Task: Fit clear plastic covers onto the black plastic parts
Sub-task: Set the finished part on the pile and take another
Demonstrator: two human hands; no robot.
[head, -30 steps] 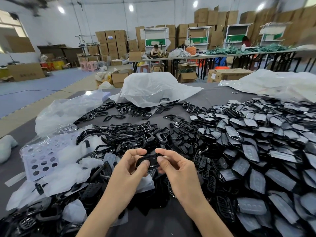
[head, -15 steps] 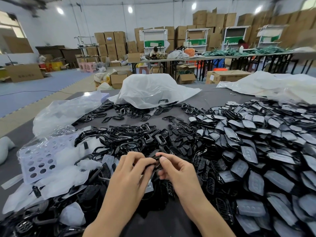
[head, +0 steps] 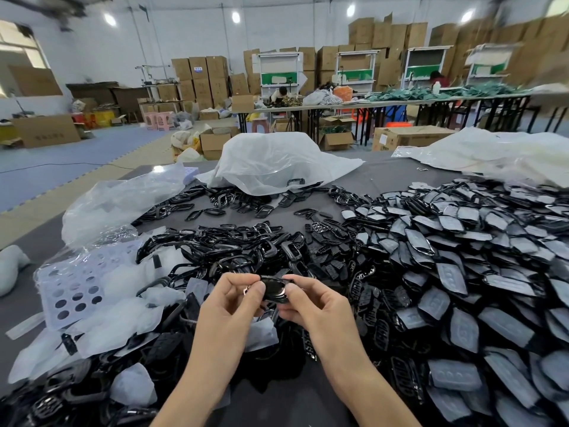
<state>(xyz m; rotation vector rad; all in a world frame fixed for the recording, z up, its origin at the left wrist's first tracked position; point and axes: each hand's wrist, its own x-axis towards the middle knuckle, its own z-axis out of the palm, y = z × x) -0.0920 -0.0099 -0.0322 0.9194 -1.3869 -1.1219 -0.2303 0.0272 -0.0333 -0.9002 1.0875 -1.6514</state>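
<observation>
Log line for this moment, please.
left hand: pinches black part | right hand: pinches same part | part: held above pile | fit: cannot tell

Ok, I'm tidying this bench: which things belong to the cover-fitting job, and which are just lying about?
In the job: black plastic part pinched by left hand and right hand; bare black frames; clear plastic pieces; pile of covered parts.
Lying about: white plastic bag; perforated sheet; cardboard box; pink stools.
</observation>
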